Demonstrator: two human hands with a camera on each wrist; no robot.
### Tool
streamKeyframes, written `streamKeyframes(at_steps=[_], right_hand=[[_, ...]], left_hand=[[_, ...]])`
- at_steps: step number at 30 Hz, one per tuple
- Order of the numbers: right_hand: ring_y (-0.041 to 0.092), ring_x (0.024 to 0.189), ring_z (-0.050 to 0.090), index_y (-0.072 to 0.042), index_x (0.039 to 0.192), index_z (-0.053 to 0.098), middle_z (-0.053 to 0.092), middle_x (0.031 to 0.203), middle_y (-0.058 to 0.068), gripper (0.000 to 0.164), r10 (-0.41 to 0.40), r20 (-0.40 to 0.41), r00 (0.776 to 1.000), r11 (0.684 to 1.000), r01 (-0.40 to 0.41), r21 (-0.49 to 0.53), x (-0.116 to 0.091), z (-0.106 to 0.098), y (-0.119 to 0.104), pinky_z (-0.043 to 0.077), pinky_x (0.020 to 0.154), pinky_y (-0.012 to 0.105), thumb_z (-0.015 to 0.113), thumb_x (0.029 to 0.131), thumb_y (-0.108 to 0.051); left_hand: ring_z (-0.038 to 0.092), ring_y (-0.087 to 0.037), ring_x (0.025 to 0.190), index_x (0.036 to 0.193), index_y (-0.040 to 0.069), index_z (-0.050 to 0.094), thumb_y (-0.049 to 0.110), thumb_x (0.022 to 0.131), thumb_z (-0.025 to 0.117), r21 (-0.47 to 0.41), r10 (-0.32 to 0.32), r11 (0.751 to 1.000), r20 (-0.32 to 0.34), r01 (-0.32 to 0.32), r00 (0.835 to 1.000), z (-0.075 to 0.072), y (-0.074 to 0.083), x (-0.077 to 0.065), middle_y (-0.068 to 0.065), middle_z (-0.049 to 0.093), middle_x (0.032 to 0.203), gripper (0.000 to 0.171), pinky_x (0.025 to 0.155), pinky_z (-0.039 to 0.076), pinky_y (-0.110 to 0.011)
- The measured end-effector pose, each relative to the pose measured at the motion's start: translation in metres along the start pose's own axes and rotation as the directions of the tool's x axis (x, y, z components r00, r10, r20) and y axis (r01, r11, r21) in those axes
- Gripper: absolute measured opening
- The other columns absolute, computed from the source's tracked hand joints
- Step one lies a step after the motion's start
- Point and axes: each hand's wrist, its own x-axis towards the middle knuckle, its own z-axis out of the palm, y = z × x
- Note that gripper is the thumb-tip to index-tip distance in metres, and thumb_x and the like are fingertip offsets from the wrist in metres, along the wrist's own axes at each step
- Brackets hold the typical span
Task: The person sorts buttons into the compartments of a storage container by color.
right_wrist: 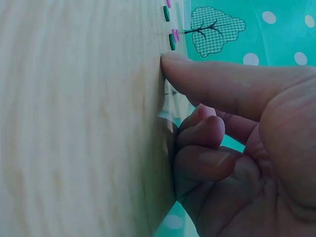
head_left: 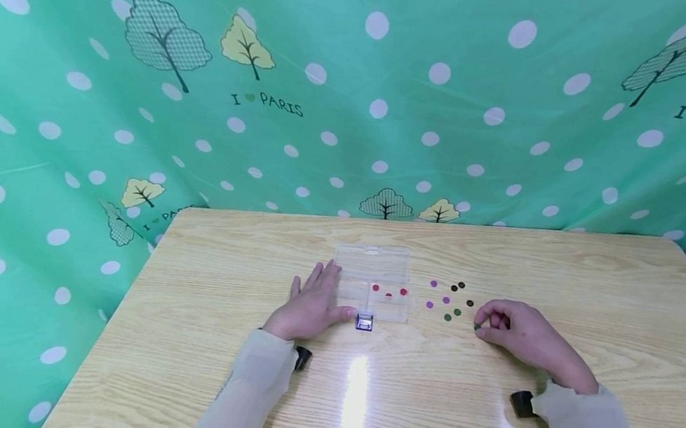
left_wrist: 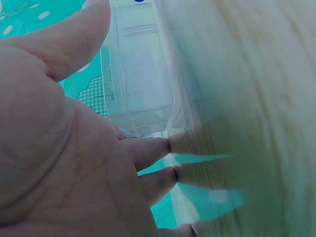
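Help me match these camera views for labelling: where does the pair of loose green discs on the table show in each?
Head: right of centre in the lower half, the two loose green discs lie to the right of the clear box.
Left wrist: not in it.
Right wrist: near the top edge, just right of centre, the green discs show nearly edge-on.
Shared landmark: the green curtain with white dots, visible in all three.

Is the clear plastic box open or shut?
Open: its lid lies back on the far side, leaving the compartment with red discs uncovered.
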Motion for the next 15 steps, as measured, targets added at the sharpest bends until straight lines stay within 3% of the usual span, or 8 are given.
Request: streamKeyframes(at_steps=[15], right_hand=[[0.015,0.072,0.046,-0.01,0.093,0.066,0.051,0.078,0.0,0.003,0.016,0.033,0.999,1.0,-0.016,-0.003,0.002,0.0003,0.001,0.039,0.06,0.025,0.068,0.095,-0.011]], left_hand=[[-0.006,-0.032,0.154,0.161,0.002,0.012,0.05,0.097,0.059,0.006,0.003,1.0,0.0,-0.003,1.0,0.0013,-0.0027,0.0028,-0.012,0.001,0.169,0.092,0.118,-0.006,-0.062]])
